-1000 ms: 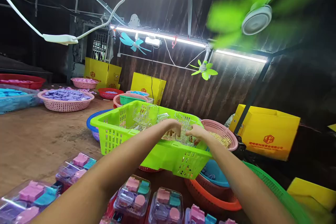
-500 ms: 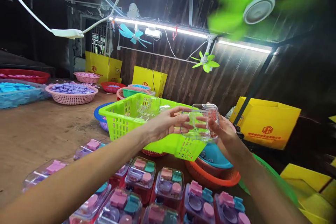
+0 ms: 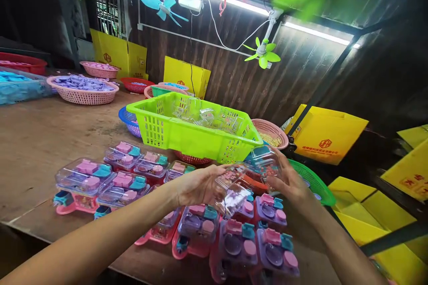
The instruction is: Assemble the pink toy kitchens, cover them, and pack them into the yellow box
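My left hand [image 3: 200, 185] is closed on the edge of a clear plastic cover [image 3: 231, 191], tilted above the rows of toys. In my right hand [image 3: 289, 177] is a second clear plastic cover [image 3: 265, 158], its fingers wrapped round the right side. Small reddish print shows on the clear plastic. Below lie pink-and-purple toy sets [image 3: 234, 242] with pink and teal pieces on top. Those at the left, such as one toy set [image 3: 85, 180], have clear covers on; the ones at the lower right show uncovered tops.
Behind my hands stands a lime-green basket [image 3: 174, 127] holding more clear covers. A pink basket of purple pieces [image 3: 83, 91] is at the left. Yellow boxes [image 3: 329, 136] and a green basket [image 3: 312, 182] are at the right. A green fan [image 3: 263, 53] hangs above.
My hands have come down from in front of the lime-green basket to above the toys. The clear plastic between them now shows as two separate covers. The view has tilted downward.
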Tool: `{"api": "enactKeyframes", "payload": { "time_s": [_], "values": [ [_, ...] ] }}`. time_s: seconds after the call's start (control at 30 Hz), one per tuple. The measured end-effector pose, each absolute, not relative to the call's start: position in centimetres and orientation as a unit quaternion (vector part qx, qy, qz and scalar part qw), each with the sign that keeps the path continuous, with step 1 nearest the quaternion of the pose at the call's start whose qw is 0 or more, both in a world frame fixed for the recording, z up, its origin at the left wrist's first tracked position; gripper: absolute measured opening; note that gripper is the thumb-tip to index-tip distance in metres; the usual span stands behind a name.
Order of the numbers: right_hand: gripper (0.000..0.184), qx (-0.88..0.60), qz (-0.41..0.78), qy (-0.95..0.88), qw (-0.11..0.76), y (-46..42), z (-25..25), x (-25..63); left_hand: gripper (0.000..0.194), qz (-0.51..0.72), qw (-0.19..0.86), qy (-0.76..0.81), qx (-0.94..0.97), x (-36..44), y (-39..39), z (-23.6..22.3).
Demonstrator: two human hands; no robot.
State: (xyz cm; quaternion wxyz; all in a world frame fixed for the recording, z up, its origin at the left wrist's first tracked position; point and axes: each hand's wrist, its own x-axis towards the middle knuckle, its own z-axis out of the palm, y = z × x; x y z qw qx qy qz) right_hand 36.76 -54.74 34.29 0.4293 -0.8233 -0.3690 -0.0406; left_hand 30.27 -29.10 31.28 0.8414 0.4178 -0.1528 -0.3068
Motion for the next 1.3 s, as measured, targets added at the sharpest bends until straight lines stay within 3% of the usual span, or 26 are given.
{"api": "enactKeyframes", "payload": {
  "time_s": [0.17,0.4,0.53,0.67,0.83,0.93,1.07,1.17,1.3],
  "values": [
    [0.071,-0.888,-0.068,-0.398,0.221,-55.5,28.3,39.9,0.051,-0.209,0.872,-0.112,0.427,29.0,-28.1,29.2],
    [0.076,-0.897,-0.007,-0.417,0.150,-53.8,20.9,41.2,0.053,-0.138,0.871,-0.014,0.471,28.3,-29.3,27.9],
    [0.082,-0.886,-0.036,-0.438,0.145,-54.2,22.1,40.4,0.058,-0.091,0.871,0.015,0.483,28.6,-30.4,27.5],
    [0.090,-0.844,-0.230,-0.435,0.214,-53.8,25.8,37.0,0.054,-0.051,0.864,0.004,0.500,28.9,-32.3,27.3],
    [0.069,-0.793,-0.290,-0.518,0.139,-53.4,28.1,32.4,0.050,-0.093,0.853,-0.009,0.514,28.5,-34.9,27.9],
    [0.066,-0.833,-0.231,-0.446,0.232,-54.9,28.5,31.3,0.050,-0.113,0.791,-0.051,0.599,28.1,-34.6,28.0],
    [0.066,-0.828,-0.033,-0.432,0.357,-57.2,29.1,31.0,0.067,-0.096,0.704,-0.135,0.690,28.1,-33.4,28.2],
    [0.069,-0.807,-0.029,-0.369,0.461,-57.0,28.7,30.7,0.051,-0.097,0.690,-0.171,0.697,28.3,-33.6,28.7],
    [0.068,-0.757,-0.055,-0.254,0.599,-54.7,26.8,30.0,0.053,0.124,0.638,-0.133,0.749,28.0,-35.8,28.1]
  ]
}}
